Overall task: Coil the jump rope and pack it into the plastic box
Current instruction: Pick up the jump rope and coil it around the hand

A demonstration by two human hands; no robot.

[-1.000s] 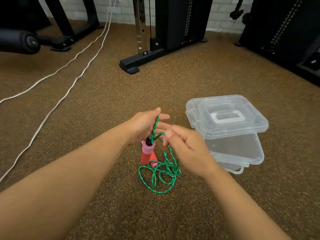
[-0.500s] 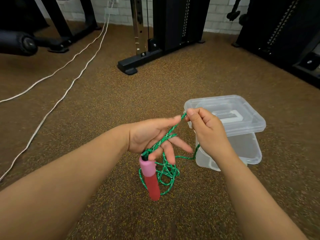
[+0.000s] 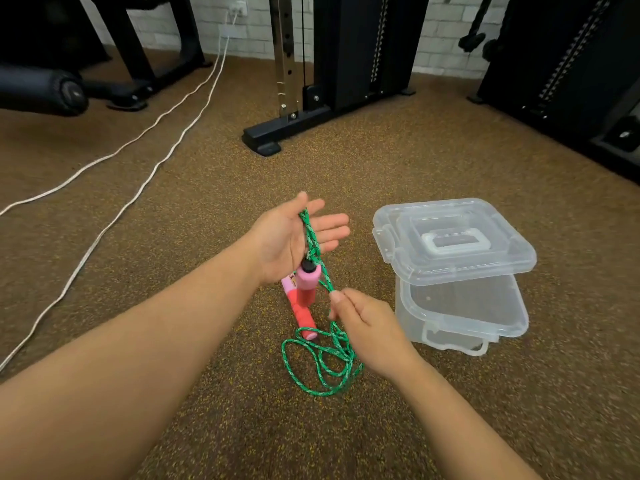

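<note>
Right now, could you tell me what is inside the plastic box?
The plastic box looks empty through its clear walls, though the lid, resting askew on top, covers the rear part.

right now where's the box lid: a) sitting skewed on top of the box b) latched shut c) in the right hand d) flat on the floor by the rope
a: the clear lid lies askew over the plastic box, leaving the near part open.

Gym. Speckled brown rubber floor (image 3: 415,168). Big black weight machines (image 3: 356,46) with steel post (image 3: 285,57) by white brick wall (image 3: 446,32). Padded black roller (image 3: 38,93) at left. White cables (image 3: 166,116) across floor.
</note>
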